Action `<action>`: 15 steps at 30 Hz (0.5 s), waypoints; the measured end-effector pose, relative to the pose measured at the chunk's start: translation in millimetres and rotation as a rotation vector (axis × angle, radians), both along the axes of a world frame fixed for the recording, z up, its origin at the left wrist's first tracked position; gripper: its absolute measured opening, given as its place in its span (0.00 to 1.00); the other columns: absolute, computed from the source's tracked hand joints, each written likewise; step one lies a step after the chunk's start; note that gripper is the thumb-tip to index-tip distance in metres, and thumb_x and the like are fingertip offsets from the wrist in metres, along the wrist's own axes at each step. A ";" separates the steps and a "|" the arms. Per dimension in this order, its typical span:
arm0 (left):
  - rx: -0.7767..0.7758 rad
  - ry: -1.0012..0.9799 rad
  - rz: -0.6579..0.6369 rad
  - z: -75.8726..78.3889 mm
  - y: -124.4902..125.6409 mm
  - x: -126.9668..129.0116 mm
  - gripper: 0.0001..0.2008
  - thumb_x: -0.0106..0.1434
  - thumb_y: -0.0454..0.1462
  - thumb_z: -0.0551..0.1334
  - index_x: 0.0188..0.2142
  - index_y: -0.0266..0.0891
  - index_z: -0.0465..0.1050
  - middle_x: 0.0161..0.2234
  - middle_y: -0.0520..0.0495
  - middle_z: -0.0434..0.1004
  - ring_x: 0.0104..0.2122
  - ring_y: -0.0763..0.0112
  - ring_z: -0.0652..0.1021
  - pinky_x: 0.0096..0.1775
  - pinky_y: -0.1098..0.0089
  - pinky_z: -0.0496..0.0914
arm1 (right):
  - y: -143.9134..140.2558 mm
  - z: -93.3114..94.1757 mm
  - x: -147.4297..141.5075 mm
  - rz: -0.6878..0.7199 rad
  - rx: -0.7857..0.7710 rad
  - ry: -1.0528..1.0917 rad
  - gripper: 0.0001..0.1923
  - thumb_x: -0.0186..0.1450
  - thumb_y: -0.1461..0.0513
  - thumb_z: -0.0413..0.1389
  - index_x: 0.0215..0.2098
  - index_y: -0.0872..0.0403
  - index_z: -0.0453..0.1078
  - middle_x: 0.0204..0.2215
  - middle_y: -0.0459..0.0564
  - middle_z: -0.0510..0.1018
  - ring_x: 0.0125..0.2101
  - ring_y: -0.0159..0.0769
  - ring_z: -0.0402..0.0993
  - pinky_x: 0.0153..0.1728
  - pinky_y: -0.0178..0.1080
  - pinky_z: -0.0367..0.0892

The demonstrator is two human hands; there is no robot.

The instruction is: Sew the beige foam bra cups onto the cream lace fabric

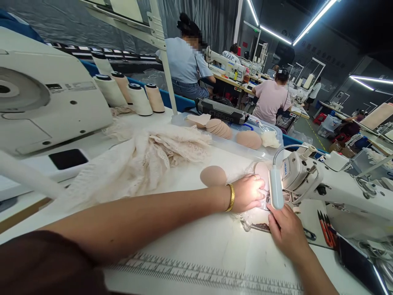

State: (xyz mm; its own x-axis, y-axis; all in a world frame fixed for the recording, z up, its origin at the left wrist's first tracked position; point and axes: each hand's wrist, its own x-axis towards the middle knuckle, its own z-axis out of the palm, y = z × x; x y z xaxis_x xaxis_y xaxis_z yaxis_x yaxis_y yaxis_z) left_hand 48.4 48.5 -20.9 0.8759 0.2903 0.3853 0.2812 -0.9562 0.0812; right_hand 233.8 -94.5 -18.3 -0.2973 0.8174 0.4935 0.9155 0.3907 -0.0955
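Left hand [250, 191]: your fingers lie flat, pressing the lace piece [252, 217] down just left of the sewing machine [331, 186]; nothing is gripped.
Right hand [284, 229]: it rests flat in front of the sewing machine, fingertips on the near edge of the lace piece.
Lace piece: lit under the lamp [275, 189], touching the sewing machine's needle area; the needle itself is hidden.
Done: judging by position, the piece is fed in and being stitched.
Left: 1 loose pad [213, 175] lies left of the sewing machine, a lace heap [144, 157] further left, more pads in the tray [245, 137] behind.
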 end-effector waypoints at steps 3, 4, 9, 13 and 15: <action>-0.020 0.080 -0.019 9.5 2.6 -1.3 0.04 0.61 0.32 0.65 0.37 0.38 0.76 0.39 0.42 0.77 0.39 0.58 0.75 0.43 0.60 0.69 | -4.1 2.4 -0.5 -0.001 -0.035 0.086 0.12 0.73 0.62 0.46 0.46 0.51 0.72 0.30 0.50 0.75 0.33 0.41 0.73 0.34 0.40 0.67; -0.027 0.083 -0.011 14.1 2.2 -4.8 0.07 0.59 0.29 0.64 0.37 0.37 0.75 0.37 0.42 0.77 0.37 0.59 0.75 0.41 0.61 0.70 | -6.3 3.4 -2.1 -0.007 -0.091 0.160 0.12 0.74 0.61 0.46 0.44 0.50 0.71 0.31 0.50 0.76 0.33 0.41 0.74 0.35 0.40 0.67; -0.198 -0.054 -0.091 35.9 -35.0 -49.1 0.11 0.64 0.27 0.58 0.45 0.38 0.71 0.39 0.45 0.79 0.40 0.63 0.77 0.45 0.63 0.71 | -13.5 8.7 -30.8 -0.058 -0.529 0.906 0.17 0.72 0.51 0.51 0.55 0.49 0.63 0.34 0.48 0.78 0.31 0.39 0.75 0.31 0.39 0.70; -0.969 -0.309 -0.217 32.1 -107.4 -84.5 0.14 0.66 0.44 0.65 0.49 0.41 0.72 0.46 0.42 0.79 0.45 0.61 0.78 0.49 0.61 0.72 | -12.7 14.7 -67.9 -0.091 -0.532 1.387 0.30 0.67 0.52 0.58 0.63 0.49 0.55 0.28 0.43 0.75 0.25 0.34 0.70 0.29 0.38 0.68; -1.674 -0.337 -0.183 26.5 -135.7 -89.7 0.24 0.63 0.53 0.66 0.49 0.39 0.70 0.40 0.42 0.81 0.38 0.63 0.81 0.40 0.64 0.76 | -17.3 16.2 -84.1 -0.100 -0.507 1.488 0.35 0.65 0.52 0.62 0.65 0.48 0.54 0.27 0.41 0.74 0.25 0.33 0.68 0.30 0.37 0.67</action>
